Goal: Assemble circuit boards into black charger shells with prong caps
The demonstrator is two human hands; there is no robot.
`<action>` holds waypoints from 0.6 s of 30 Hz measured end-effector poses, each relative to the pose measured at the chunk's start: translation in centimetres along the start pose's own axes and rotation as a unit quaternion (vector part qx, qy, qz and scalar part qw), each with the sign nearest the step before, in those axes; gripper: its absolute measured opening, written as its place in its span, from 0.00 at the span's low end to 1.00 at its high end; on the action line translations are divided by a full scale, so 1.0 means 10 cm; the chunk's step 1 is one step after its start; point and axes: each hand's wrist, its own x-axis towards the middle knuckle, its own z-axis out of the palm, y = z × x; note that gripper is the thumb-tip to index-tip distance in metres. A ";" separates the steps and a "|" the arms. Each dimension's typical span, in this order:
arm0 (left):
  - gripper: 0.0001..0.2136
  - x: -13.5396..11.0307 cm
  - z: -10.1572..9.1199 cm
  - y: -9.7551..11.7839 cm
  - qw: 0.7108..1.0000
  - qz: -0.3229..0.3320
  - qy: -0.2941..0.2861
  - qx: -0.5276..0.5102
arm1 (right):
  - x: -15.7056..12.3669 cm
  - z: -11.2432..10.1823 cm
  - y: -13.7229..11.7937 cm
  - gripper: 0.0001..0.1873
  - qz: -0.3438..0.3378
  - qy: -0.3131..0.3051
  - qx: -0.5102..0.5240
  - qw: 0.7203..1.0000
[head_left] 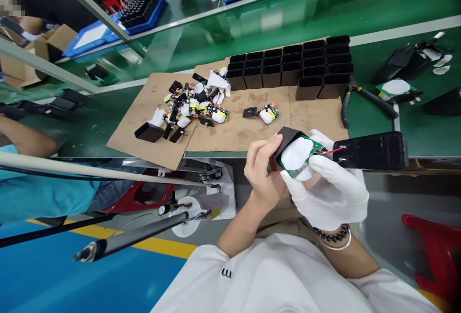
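Note:
My bare left hand point(265, 171) grips a black plastic housing point(287, 136), its open end turned to the right. In my white-gloved right hand point(333, 198) is a green circuit board point(314, 145) with a white pad point(297, 154) on its face. The board's left end sits at the mouth of the housing; how deep it reaches is hidden. A red wire runs from the board to a long black end piece point(374, 151), which juts out past my right fingers. Beyond my hands, a single board assembly point(268, 114) lies on the cardboard point(234, 130).
Rows of upright black housings point(272, 75) stand at the back of the cardboard. To their left is a pile of wired boards point(194, 104). Pliers point(370, 101) lie at the right. A co-worker's arm point(27, 135) rests at the left; a red stool point(432, 250) stands at lower right.

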 end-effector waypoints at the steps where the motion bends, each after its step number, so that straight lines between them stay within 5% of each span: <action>1: 0.08 0.00 0.00 0.01 1.000 -0.003 -0.001 0.002 | 0.03 0.00 -0.02 0.42 -0.058 0.012 -0.029 0.998; 3: 0.09 -0.01 -0.01 0.02 1.000 -0.014 -0.004 0.004 | 0.08 0.01 -0.06 0.44 -0.133 0.024 -0.061 0.989; 5: 0.10 0.00 -0.02 0.01 1.000 -0.027 -0.010 -0.001 | 0.11 0.03 -0.10 0.42 -0.122 0.024 -0.036 0.992; 10: 0.10 0.03 0.06 -0.15 0.980 -0.149 -0.131 -0.027 | 0.16 0.08 -0.18 0.25 0.094 0.161 0.147 0.971; 14: 0.10 0.02 0.22 -0.31 0.950 -0.234 -0.200 -0.043 | 0.27 0.03 -0.12 0.12 0.309 0.121 0.300 0.894; 18: 0.11 0.02 0.25 -0.28 0.961 -0.213 -0.173 -0.042 | 0.35 -0.03 -0.05 0.12 0.339 0.142 0.371 0.853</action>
